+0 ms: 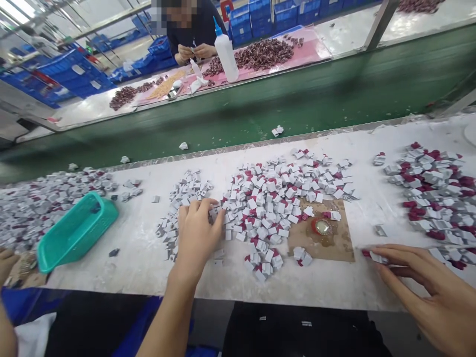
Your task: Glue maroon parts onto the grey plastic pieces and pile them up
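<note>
My left hand (199, 223) reaches into a pile of small light-grey plastic pieces (191, 184), its thumb and fingers curled around a grey piece at the pile's right edge. The fingertips partly hide that piece. To its right spreads a larger heap of grey pieces with dark red parts (271, 186). My right hand (420, 277) pinches one small grey plastic piece with a dark red end (378, 257) between thumb and fingers, just above the table. Between the hands, a small round dish with a red rim (322, 226) sits on a brown board (340, 243).
Another heap of grey and dark red pieces (439, 183) lies at the right. A green plastic basket (76, 233) stands at the left by more grey pieces. A neighbour's hand (6, 260) shows at the left edge. Across the green belt (316, 106), a person works behind a white bottle (226, 57).
</note>
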